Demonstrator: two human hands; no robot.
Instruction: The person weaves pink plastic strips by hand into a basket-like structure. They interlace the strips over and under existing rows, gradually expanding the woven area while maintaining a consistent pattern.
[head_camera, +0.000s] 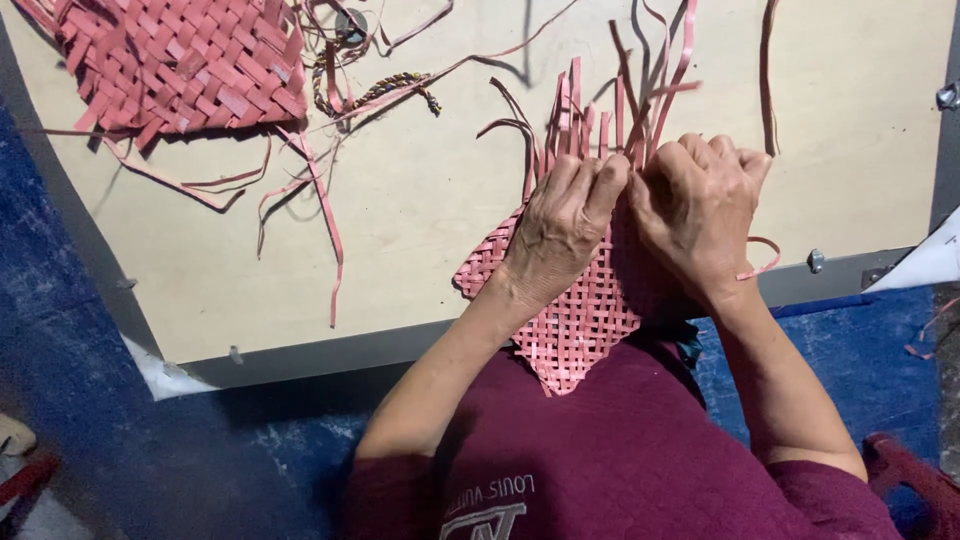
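Woven pink mat (575, 320), a diagonal lattice of flat strips with loose strip ends (610, 110) standing free along its far edge, lies on the near edge of a pale board (430, 200) and overhangs the person's lap. Left hand (560, 225) presses flat on the weave, fingers extended. Right hand (700, 205) is curled closed, pinching strips at the unfinished edge.

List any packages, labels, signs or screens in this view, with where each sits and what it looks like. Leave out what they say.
No packages, signs or screens in view.
Shirt print: pale lettering and an emblem on the maroon shirt, bottom centre, partly cut off by the frame edge.
White sheet corner: right edge, beside the pale board; plain white, triangular, nothing printed that can be seen.
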